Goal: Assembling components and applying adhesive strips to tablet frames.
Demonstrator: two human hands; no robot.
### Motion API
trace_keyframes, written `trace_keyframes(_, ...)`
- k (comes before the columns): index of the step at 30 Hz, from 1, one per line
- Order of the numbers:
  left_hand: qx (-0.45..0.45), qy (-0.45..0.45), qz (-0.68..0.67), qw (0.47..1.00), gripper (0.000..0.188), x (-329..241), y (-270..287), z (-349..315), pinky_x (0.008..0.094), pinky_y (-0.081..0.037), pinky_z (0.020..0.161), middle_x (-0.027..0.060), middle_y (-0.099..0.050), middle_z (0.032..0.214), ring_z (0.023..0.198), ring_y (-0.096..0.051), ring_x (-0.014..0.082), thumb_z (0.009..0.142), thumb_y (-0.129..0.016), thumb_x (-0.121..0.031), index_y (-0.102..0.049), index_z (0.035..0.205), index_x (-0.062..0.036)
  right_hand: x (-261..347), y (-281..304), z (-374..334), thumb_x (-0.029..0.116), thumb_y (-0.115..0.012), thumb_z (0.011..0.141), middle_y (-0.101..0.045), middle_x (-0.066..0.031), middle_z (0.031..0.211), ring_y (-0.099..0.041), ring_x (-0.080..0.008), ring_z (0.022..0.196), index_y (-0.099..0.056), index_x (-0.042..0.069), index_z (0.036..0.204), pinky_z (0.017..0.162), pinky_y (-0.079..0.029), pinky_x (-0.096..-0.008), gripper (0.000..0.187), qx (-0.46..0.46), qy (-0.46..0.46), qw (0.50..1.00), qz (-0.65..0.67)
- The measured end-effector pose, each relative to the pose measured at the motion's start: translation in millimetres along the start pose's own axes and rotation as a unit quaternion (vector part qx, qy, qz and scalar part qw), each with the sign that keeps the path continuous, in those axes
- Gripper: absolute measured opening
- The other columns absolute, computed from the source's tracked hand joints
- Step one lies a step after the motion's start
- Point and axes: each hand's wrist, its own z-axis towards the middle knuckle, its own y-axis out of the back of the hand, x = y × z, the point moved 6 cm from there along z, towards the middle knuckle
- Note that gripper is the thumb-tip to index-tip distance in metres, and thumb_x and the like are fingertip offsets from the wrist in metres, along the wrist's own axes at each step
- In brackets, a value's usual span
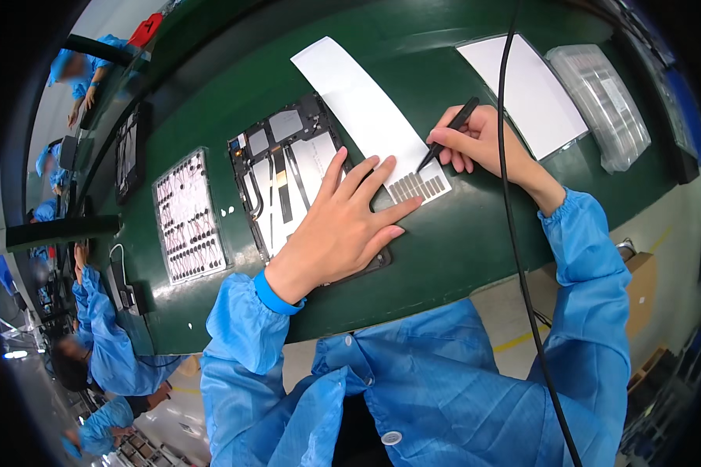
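Observation:
My right hand (475, 142) pinches a pair of black tweezers (449, 137), their tips down at the near end of a long white backing sheet (358, 89). Rows of small grey-brown adhesive strips (417, 187) lie on that end. My left hand (341, 214) is spread flat, with its fingertips on the sheet's near left edge. It partly covers an opened device housing (284, 128), black-rimmed with silvery panels and dark cables inside. Under the hand, part of the housing is hidden.
Left of the housing lies a clear tray (187, 218) of small black wired parts. At the right are a white sheet (522, 97) and stacked clear plastic trays (600, 107). A black cable (514, 233) hangs across the view. Co-workers in blue work at far left.

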Motion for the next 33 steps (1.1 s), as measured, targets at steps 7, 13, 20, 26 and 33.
trace_keyframes(7,-0.007,-0.002,0.001,1.0,0.04,1.1,-1.5,-1.9,0.0585,-0.019,0.121,0.0177,-0.042,0.152,0.138,-0.042,0.0369,0.1,-0.052,-0.03,-0.061,0.139,-0.0288,2.8,-0.2,0.7,0.017,-0.062,0.1,-0.067,-0.0047,0.072,-0.058,-0.0051,0.053,-0.068,-0.001,0.098,0.048,-0.044,-0.0182,0.019,0.003,0.001,1.0,0.021)
trace_keyframes(13,-0.012,-0.006,-0.001,1.0,0.04,0.4,-3.0,-2.6,0.0588,-0.017,0.122,0.018,-0.042,0.152,0.138,-0.041,0.037,0.1,-0.053,-0.031,-0.061,0.139,-0.0288,4.7,-0.1,-0.6,0.018,-0.062,0.1,-0.067,-0.0048,0.072,-0.056,-0.0051,0.051,-0.068,-0.001,0.098,0.047,-0.043,-0.019,0.019,0.011,-0.002,1.0,-0.007)
trace_keyframes(20,-0.019,-0.011,-0.002,1.0,0.039,0.8,-1.6,-6.7,0.0611,-0.016,0.121,0.0185,-0.043,0.15,0.139,-0.04,0.0371,0.099,-0.054,-0.033,-0.062,0.137,-0.0283,-0.6,12.2,8.3,0.024,-0.062,0.101,-0.064,-0.003,0.07,-0.059,-0.0087,0.057,-0.068,0.001,0.098,0.053,-0.047,-0.0226,0.024,-0.044,0.047,0.993,0.098)
trace_keyframes(26,-0.083,-0.048,-0.062,0.993,0.051,3.8,18.8,-8.3,0.057,-0.035,0.113,0.0191,-0.045,0.148,0.135,-0.046,0.0373,0.097,-0.059,-0.026,-0.05,0.147,-0.0288,-13.5,25.6,9.0,0.029,-0.058,0.103,-0.065,-0.005,0.082,-0.06,-0.009,0.065,-0.065,-0.001,0.112,0.059,-0.049,-0.0244,0.032,-0.108,0.036,0.985,0.128)
trace_keyframes(33,-0.28,0.17,-0.018,0.945,0.043,161.4,34.0,-75.4,0.0472,-0.043,0.103,0.0217,-0.06,0.127,0.118,-0.056,0.0398,0.091,-0.057,-0.01,-0.055,0.133,0.0019,-17.0,15.7,29.7,0.031,-0.057,0.104,-0.064,-0.0043,0.088,-0.057,-0.0076,0.068,-0.064,-0.001,0.112,0.061,-0.049,-0.0238,0.034,-0.106,0.061,0.978,0.17)
